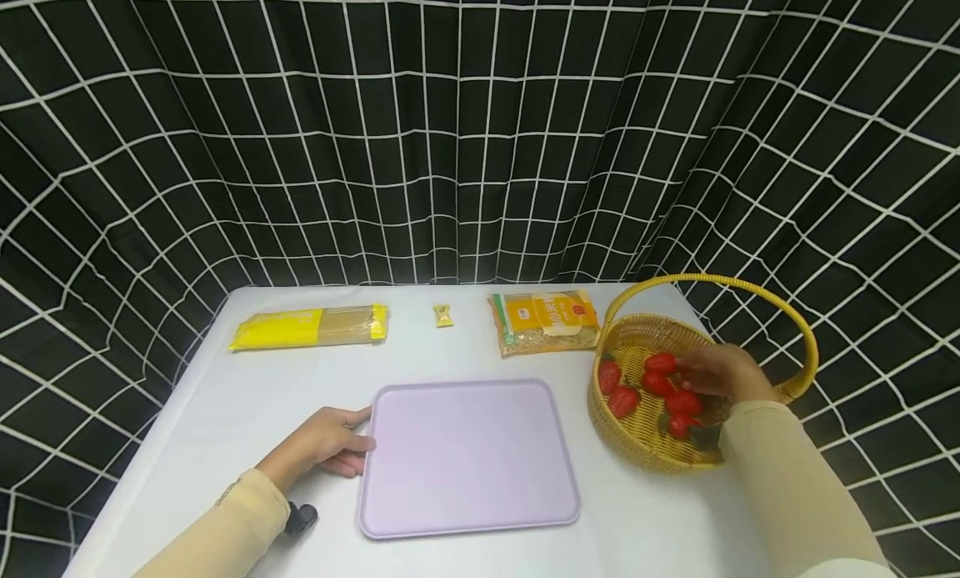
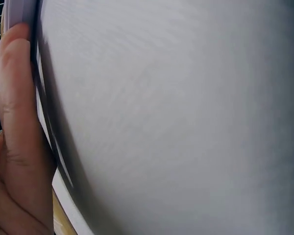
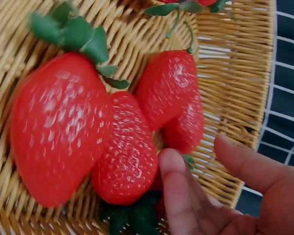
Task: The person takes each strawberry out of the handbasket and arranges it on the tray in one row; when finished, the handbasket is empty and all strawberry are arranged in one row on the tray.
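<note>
Strawberries (image 1: 657,384): in the basket (image 1: 613,432) – a pair by its left wall, the rest bunched right of centre.
Handling: likely light; gloss suggests moulded fakes, so fairly firm, slightly slippery, low bruise risk.
Hold point: I'd take the fat middle, thumb and finger on opposite flanks, clear of the leaves (image 3: 81,35).
Right hand (image 1: 716,369): inside basket at the bunch, thumb and fingers parted, nothing visible between them – fingertip contact unclear.
Basket spot: by the table's (image 1: 202,428) right edge, handle (image 1: 701,277) arched above.
Left hand (image 1: 326,440): fingers loosely extended, touching the left edge of the tray (image 1: 472,457); no firm grasp visible.
Tray: mid-table, lying flat.
Table's far edge: yellow pack (image 1: 281,329) near left corner, candy (image 1: 443,315) mid-edge, orange pack (image 1: 555,319) just beside basket.
Backdrop: black gridded curtain (image 1: 420,136).
</note>
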Tool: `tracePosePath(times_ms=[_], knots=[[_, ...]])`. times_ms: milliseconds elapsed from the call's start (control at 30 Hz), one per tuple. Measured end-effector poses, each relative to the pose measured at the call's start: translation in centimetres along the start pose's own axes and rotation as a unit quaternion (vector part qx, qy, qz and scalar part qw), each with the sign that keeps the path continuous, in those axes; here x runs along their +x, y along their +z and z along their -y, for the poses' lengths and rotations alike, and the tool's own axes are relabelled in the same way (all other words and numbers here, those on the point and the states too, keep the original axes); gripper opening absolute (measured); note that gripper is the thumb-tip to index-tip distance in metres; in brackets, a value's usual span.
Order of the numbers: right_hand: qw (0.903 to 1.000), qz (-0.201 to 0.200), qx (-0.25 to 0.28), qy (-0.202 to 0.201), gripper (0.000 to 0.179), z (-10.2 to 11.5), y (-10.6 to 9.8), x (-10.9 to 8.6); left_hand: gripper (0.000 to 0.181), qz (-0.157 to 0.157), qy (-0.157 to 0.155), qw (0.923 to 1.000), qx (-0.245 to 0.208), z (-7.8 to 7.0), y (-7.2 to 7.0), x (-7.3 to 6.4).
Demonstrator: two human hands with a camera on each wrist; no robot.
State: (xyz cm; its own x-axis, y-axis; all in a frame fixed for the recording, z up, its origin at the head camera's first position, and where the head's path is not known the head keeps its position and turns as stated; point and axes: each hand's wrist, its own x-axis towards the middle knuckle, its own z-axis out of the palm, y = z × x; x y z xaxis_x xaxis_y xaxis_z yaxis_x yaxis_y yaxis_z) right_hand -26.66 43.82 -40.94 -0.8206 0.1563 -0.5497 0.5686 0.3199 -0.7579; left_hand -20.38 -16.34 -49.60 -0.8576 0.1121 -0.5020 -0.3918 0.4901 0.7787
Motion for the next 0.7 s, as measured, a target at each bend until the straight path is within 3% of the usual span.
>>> tracePosePath(times_ms=[133, 400, 700], knots=[[0.9999, 0.009, -0.008, 0.005, 0.022, 0.5, 0.8, 1.2, 0.073, 0.005, 0.001, 0.9999, -0.011, 0.2, 0.1, -0.1], [0.9978, 0.017, 0.062, 0.017, 0.021, -0.9, 2.8, 1.8, 0.073, 0.01, 0.008, 0.9999, -0.01, -0.4, 0.6, -0.2], [0.9995, 0.023, 0.018, 0.007, 0.019, -0.5, 3.2, 3.6, 0.072, -0.001, -0.004, 1.0, -0.002, -0.7, 0.2, 0.0]])
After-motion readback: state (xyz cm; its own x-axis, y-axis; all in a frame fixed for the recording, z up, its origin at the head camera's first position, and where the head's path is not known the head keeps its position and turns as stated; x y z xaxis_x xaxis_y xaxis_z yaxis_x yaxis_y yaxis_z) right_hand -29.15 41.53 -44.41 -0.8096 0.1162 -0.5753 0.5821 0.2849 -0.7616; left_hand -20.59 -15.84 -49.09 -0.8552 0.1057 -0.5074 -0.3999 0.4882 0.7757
